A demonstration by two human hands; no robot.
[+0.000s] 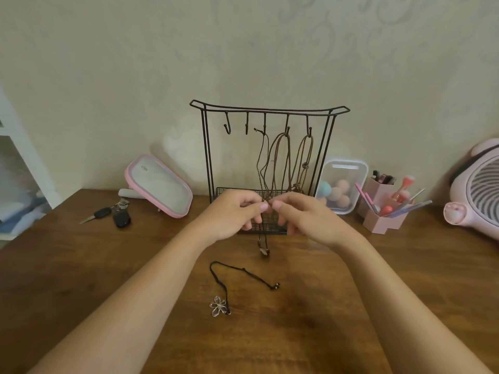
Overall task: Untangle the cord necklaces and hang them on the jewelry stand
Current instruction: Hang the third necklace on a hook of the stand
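Observation:
A black wire jewelry stand with several hooks stands against the wall on the wooden table. Brown cord necklaces hang from its right-hand hooks. One brown cord runs down from the middle hook to my hands, its pendant dangling just above the table. My left hand and my right hand meet in front of the stand's basket, each pinching that cord between thumb and fingers. A black cord necklace with a silver flower pendant lies loose on the table below my hands.
A pink-rimmed mirror leans at the left, with car keys beside it. A clear box of makeup sponges, a pink brush holder and a pink fan stand at the right.

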